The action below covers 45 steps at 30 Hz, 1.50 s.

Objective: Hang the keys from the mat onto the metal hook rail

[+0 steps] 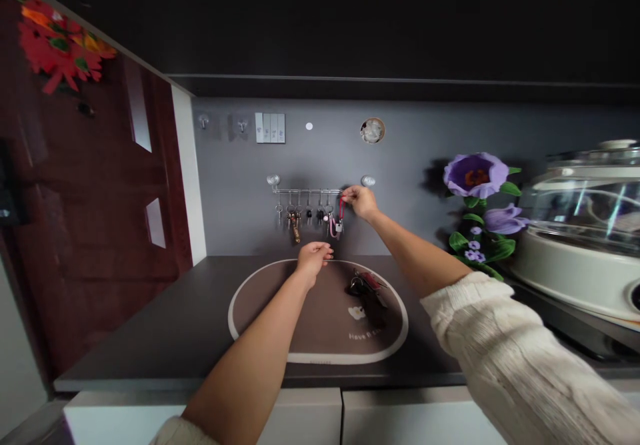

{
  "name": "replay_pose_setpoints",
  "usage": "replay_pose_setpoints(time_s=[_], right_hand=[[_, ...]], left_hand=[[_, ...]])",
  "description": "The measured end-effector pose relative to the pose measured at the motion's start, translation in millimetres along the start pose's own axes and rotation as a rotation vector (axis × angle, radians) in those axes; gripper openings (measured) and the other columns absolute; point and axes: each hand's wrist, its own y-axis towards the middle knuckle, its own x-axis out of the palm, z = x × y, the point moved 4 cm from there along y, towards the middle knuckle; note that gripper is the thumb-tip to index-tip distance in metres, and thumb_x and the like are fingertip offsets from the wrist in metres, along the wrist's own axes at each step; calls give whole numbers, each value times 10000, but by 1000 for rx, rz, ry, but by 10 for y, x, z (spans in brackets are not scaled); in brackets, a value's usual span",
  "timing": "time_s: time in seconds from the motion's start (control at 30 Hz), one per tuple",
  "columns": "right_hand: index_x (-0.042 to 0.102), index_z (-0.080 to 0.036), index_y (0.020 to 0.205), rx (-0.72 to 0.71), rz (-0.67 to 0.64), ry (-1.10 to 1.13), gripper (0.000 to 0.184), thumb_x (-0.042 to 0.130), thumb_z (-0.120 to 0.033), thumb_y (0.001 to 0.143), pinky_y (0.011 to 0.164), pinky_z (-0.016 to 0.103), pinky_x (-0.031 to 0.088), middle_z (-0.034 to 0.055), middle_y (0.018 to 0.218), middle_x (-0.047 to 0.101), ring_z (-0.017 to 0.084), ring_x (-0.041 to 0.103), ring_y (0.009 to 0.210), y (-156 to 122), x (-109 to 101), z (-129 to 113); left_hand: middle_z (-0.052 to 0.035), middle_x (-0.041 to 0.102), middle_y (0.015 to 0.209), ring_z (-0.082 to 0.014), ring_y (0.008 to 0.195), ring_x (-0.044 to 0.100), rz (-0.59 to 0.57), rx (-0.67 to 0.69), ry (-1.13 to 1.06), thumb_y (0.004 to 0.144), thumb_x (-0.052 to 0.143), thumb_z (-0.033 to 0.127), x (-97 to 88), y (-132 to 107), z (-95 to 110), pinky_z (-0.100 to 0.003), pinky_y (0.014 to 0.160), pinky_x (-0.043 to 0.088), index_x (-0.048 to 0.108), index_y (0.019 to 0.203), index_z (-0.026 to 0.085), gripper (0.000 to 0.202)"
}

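Note:
My right hand (360, 201) reaches up to the wall-mounted key rail (306, 191) and pinches the red strap of a key set (341, 217) at the rail's right end. Several other keys (300, 217) hang from the rail's hooks. My left hand (314, 257) hovers below the rail, above the oval brown mat (260, 312), with its fingers loosely curled; I see nothing in it. Another bunch of keys with a red tag (366, 284) lies on the mat to the right of my left hand.
The mat lies on a dark counter (170, 332) against a grey wall. A purple artificial flower (477, 205) stands at the right, beside a glass-lidded white cooker (580, 232). A dark red door (90, 218) is at the left. Switches (270, 128) sit above the rail.

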Motion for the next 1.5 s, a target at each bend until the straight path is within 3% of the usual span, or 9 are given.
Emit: replay_pose_setpoints(time_s=[0.4,0.63,0.87,1.2,1.33,1.5], right_hand=[[640,-171,707,-83,-12,-242,121,547,-147,634,699,283,420,26,693,645,142,583,661,81,98,213],[640,-223,760,-165,-38,-421,181,533,-127,650,784,303,355,-8,720,658,157,565,772,-2,76,110],[631,-230,856,-163,-78,-517,222,514,-136,693,826,372,291,17,821,662,221,497,898,-61,69,87],[627,-234,872,-167,-102,-498,219,538,-149,691,807,352,346,15,893,638,214,505,912,-336,-42,-115],[618,-213,878,-166,-116,-288,189,550,-189,703,800,316,378,24,913,638,167,544,848,-552,-105,-163],[620,-182,843,-33,-95,-71,169,548,-254,708,747,293,407,46,870,639,142,556,765,-942,-171,-86]], left_hand=[[-63,630,737,-52,521,508,24,-25,13,717,547,188,-20,20,-14,-156,462,357,580,735,118,79],[-63,631,738,-50,513,498,12,-21,29,692,577,191,-20,25,-23,-159,462,353,586,724,120,78],[-71,636,774,-55,528,508,-28,-37,101,699,559,168,-15,-20,6,-166,470,356,597,740,120,74],[-49,623,700,-70,524,516,-123,-29,185,643,617,171,12,-78,-27,-183,491,363,598,705,132,76],[-49,624,695,-76,533,523,-182,-5,198,659,601,181,30,-109,-37,-184,484,357,602,717,136,73],[-42,609,663,-72,511,508,-250,-5,221,642,618,174,53,-167,-39,-189,484,350,600,710,127,85]])
